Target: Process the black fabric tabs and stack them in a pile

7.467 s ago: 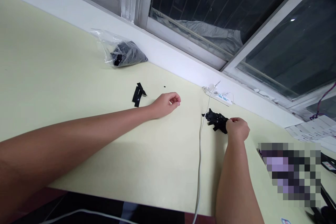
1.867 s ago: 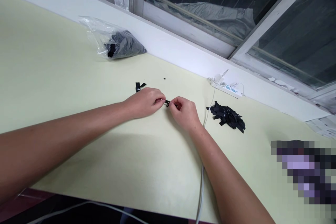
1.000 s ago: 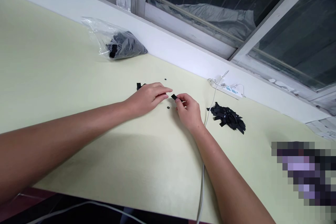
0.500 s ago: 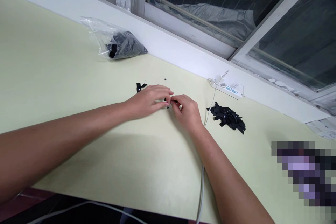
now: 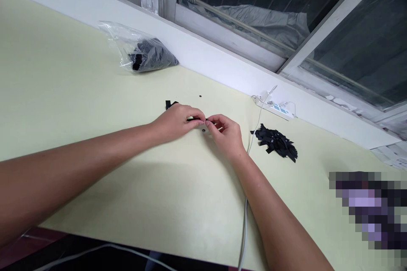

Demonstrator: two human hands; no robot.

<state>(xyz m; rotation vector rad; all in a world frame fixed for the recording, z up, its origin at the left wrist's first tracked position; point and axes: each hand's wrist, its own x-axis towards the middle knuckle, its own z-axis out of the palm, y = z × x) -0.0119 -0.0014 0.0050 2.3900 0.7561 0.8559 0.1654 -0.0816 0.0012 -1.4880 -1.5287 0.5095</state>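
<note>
Over the middle of the table, my left hand [image 5: 179, 121] and my right hand [image 5: 227, 132] meet fingertip to fingertip. Both pinch a narrow black fabric strip [image 5: 192, 119], which runs between the fingers of each hand and is mostly covered by them. A small dark round piece [image 5: 204, 130] lies on the table just below the fingertips, and another small dark disc [image 5: 200, 96] is farther back. Partly behind my left hand are a few black strips [image 5: 168, 104]. A heap of black fabric strips [image 5: 276, 141] lies to the right of my right hand.
A clear plastic bag [image 5: 152, 54] of black pieces rests by the back wall. A white power strip [image 5: 276, 109] stands at the wall, and a white cable [image 5: 244, 224] runs down the table beside my right forearm. A pixelated patch [image 5: 369, 207] covers something at right.
My left fingers have closed on the black strip, which now shows between thumb and fingers. My right hand has barely moved and keeps its pinch.
</note>
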